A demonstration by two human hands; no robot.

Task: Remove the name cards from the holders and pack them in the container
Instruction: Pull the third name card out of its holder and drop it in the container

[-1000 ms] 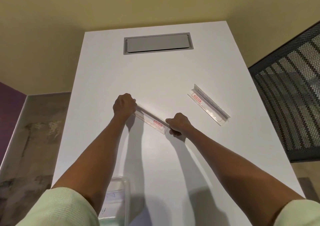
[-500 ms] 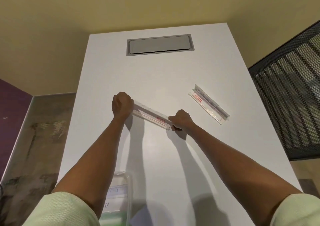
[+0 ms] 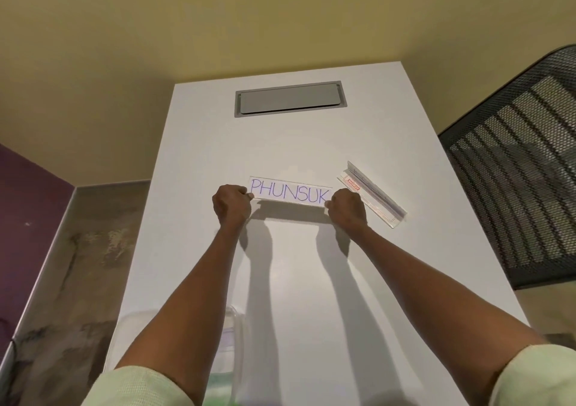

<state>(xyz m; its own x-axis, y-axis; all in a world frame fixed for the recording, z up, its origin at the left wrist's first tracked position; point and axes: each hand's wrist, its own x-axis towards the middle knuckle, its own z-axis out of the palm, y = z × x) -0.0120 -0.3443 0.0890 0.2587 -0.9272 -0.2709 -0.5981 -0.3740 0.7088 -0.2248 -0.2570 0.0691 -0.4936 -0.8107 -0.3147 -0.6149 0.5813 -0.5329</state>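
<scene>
Two holders remain on the table (image 3: 311, 281): both hands, left (image 3: 232, 207) and right (image 3: 346, 207), pinch the ends of the upright holder (image 3: 291, 192) with its card inside, another holder (image 3: 372, 195) lies beside, the container (image 3: 237, 327) nearest the person.

Pale green sleeves (image 3: 140, 387) pushed up above the elbows, bare forearms, no rings visible
</scene>
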